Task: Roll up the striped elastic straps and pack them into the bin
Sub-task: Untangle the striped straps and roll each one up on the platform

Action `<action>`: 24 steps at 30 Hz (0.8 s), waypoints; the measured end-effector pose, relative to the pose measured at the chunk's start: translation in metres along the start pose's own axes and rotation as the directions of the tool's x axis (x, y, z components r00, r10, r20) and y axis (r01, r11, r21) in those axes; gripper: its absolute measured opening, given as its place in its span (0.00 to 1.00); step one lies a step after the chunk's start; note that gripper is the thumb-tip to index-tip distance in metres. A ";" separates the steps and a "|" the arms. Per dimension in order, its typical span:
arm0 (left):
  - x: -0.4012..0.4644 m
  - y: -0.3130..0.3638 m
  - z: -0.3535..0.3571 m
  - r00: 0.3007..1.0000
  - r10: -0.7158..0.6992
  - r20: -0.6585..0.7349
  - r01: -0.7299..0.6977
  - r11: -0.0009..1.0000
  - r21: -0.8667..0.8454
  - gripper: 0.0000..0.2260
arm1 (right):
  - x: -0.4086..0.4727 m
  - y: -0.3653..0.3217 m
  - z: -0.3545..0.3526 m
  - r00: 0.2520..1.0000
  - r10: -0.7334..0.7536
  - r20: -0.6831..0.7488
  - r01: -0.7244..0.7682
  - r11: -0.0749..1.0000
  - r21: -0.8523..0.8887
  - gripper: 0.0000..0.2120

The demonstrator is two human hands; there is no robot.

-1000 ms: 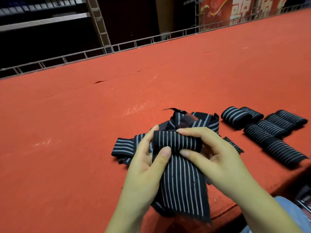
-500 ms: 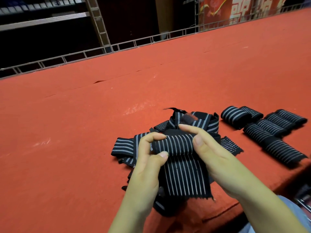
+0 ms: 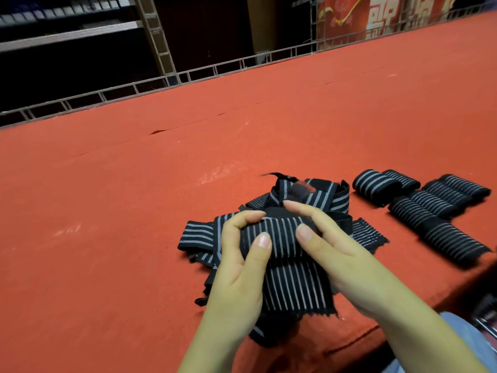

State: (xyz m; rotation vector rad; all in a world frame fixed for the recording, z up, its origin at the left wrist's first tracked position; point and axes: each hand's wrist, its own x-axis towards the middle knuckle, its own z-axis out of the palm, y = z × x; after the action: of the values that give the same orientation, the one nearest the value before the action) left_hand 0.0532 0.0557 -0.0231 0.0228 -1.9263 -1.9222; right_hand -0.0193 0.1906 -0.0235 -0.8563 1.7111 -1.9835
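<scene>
A black elastic strap with thin white stripes [image 3: 282, 238] is partly rolled into a thick roll above a pile of loose straps [image 3: 317, 196]. My left hand [image 3: 239, 265] grips the roll's left end, thumb in front and fingers curled over the top. My right hand [image 3: 336, 251] grips its right end the same way. The strap's unrolled tail [image 3: 295, 289] lies flat toward the table's near edge. Several finished rolls [image 3: 430, 208] lie in rows to the right. No bin is in view.
The work surface is a long table covered in red felt [image 3: 134, 238]. A metal rail [image 3: 188, 76] runs along its far edge, with dark shelving [image 3: 67, 36] behind. A red banner [image 3: 376, 17] hangs at the back right. A blue-clad knee [image 3: 470, 345] shows at the bottom right.
The roll has grown thicker as both hands turned it toward me. The loose tail has shortened and now lies on the table rather than hanging over the near edge.
</scene>
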 end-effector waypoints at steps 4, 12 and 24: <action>0.000 -0.003 -0.004 0.999 -0.004 0.042 0.000 0.995 0.097 0.11 | -0.004 -0.005 -0.007 0.992 0.128 0.023 -0.129 0.990 0.049 0.14; 0.004 -0.003 0.002 0.999 -0.024 0.044 0.023 1.000 0.018 0.17 | -0.001 0.001 -0.008 0.993 -0.041 -0.111 0.056 0.989 0.134 0.12; 0.006 -0.004 0.002 0.992 -0.066 0.108 0.080 0.989 -0.126 0.21 | -0.002 -0.008 -0.012 0.950 -0.242 -0.198 0.239 0.970 -0.037 0.12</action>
State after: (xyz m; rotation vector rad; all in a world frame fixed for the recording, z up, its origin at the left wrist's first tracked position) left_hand 0.0461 0.0561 -0.0255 -0.0451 -1.8844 -2.1327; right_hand -0.0248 0.2020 -0.0172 -0.9357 1.8028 -2.2915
